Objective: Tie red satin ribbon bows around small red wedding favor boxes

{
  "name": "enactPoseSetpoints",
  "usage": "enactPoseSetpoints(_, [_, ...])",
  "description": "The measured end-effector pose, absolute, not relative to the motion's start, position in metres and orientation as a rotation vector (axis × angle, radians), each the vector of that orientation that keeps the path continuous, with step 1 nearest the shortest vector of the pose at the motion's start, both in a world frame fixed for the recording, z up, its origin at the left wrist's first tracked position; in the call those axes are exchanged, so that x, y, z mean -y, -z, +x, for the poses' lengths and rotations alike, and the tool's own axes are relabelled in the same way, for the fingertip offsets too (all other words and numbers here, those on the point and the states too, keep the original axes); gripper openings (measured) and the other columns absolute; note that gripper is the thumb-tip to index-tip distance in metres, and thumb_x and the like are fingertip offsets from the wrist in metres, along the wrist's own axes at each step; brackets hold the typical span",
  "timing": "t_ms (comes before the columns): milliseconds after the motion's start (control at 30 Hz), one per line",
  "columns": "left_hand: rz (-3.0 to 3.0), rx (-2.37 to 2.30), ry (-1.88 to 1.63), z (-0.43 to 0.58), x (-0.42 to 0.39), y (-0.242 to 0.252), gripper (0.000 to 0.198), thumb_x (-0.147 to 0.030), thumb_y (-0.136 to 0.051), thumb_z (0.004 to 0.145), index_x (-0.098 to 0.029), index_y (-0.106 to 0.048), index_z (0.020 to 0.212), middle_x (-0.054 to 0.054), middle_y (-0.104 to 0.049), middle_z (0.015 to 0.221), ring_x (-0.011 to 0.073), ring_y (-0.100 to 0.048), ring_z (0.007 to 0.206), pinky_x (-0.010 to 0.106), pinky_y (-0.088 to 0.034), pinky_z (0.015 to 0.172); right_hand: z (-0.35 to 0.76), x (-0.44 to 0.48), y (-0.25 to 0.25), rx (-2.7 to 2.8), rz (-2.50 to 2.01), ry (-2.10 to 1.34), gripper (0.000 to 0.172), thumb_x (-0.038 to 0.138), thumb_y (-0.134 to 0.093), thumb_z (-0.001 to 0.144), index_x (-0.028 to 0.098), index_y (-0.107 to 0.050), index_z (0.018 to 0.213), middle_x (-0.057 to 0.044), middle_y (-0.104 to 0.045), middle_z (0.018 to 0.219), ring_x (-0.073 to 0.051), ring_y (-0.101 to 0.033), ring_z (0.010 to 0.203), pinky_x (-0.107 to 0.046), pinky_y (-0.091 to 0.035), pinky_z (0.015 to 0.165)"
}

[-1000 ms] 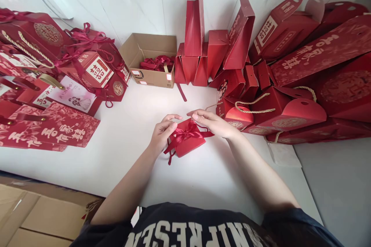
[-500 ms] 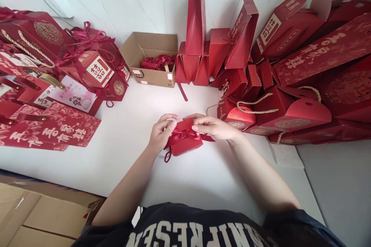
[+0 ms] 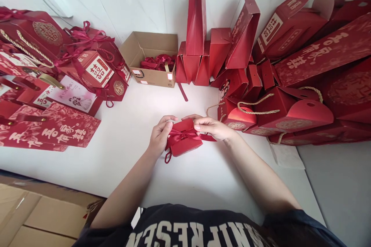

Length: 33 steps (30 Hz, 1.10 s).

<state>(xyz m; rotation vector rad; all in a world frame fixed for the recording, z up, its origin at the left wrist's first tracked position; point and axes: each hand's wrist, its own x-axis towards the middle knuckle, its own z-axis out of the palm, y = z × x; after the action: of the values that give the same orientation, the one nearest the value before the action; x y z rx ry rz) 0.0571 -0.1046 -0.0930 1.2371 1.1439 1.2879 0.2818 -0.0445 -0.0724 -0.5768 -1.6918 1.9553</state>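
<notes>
A small red gift box (image 3: 188,148) with a red ribbon bow (image 3: 183,134) across it lies between my hands on the white table. My left hand (image 3: 160,136) grips its left side, thumb in front by the bow's left loop. On the other side, my right hand (image 3: 213,127) pinches the box's right edge beside the right loop. Whether the fingertips also hold the ribbon is hard to see. A ribbon tail (image 3: 208,138) sticks out under my right hand. A dark red cord loop (image 3: 168,157) hangs from the box's lower left corner.
An open cardboard box (image 3: 155,78) with red ribbon inside stands at the back wall. Upright red boxes (image 3: 195,27) are beside it. Red gift bags (image 3: 71,125) crowd the left; handled red boxes (image 3: 290,112) pile up at right. Cartons (image 3: 49,216) sit below the table's near edge.
Both hands and the gift box have barely moved. My left thumb has slid slightly left, away from the bow, and more of the box's upper panel shows.
</notes>
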Motion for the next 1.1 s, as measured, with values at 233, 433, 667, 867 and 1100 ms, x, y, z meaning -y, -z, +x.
enactPoseSetpoints(233, [1.134, -0.943, -1.239, 0.052, 0.102, 0.09, 0.054, -0.051, -0.049, 0.092, -0.014, -0.055, 0.054, 0.009, -0.059, 0.114, 0.0136, -0.057, 0.068, 0.032, -0.05, 0.066, 0.281, 0.045, 0.071, 1.681, -0.665, -1.972, 0.04, 0.05, -0.064, 0.086, 0.015, -0.058, 0.066, -0.008, -0.058, 0.12, -0.016, -0.057, 0.088, -0.03, -0.044, 0.081])
enactPoseSetpoints(433, [1.286, -0.896, -1.175, 0.047, 0.101, 0.084, 0.041, -0.043, -0.062, 0.086, -0.015, -0.059, 0.056, 0.011, -0.056, 0.118, 0.0217, -0.061, 0.086, 0.038, -0.05, 0.079, 0.282, 0.047, 0.061, 1.742, -0.682, -1.91, 0.04, 0.048, -0.059, 0.09, 0.015, -0.059, 0.067, -0.007, -0.059, 0.123, -0.016, -0.058, 0.09, -0.028, -0.043, 0.076])
enactPoseSetpoints(667, [1.265, -0.892, -1.162, 0.046, 0.101, 0.084, 0.045, -0.039, -0.062, 0.087, -0.014, -0.052, 0.051, 0.009, -0.056, 0.116, 0.0179, -0.059, 0.081, 0.034, -0.048, 0.072, 0.283, 0.046, 0.062, 1.769, -0.644, -1.894, 0.036, 0.045, -0.061, 0.089, 0.016, -0.062, 0.068, -0.007, -0.054, 0.133, -0.018, -0.058, 0.1, -0.029, -0.043, 0.084])
enactPoseSetpoints(867, [1.25, -0.918, -1.145, 0.045, 0.102, 0.085, 0.045, -0.04, -0.061, 0.088, -0.013, -0.051, 0.052, 0.009, -0.056, 0.118, 0.0162, -0.059, 0.079, 0.031, -0.047, 0.069, 0.281, 0.045, 0.072, 1.714, -0.598, -1.897, 0.036, 0.045, -0.062, 0.088, 0.015, -0.065, 0.069, -0.01, -0.054, 0.133, -0.017, -0.058, 0.094, -0.03, -0.044, 0.081])
enactPoseSetpoints(1100, [1.253, -0.912, -1.146, 0.044, 0.1, 0.087, 0.044, -0.041, -0.062, 0.087, -0.015, -0.053, 0.053, 0.011, -0.059, 0.115, 0.0212, -0.06, 0.091, 0.034, -0.049, 0.076, 0.281, 0.044, 0.075, 1.711, -0.603, -1.912, 0.039, 0.046, -0.062, 0.088, 0.015, -0.061, 0.065, -0.009, -0.055, 0.133, -0.017, -0.059, 0.091, -0.032, -0.046, 0.082])
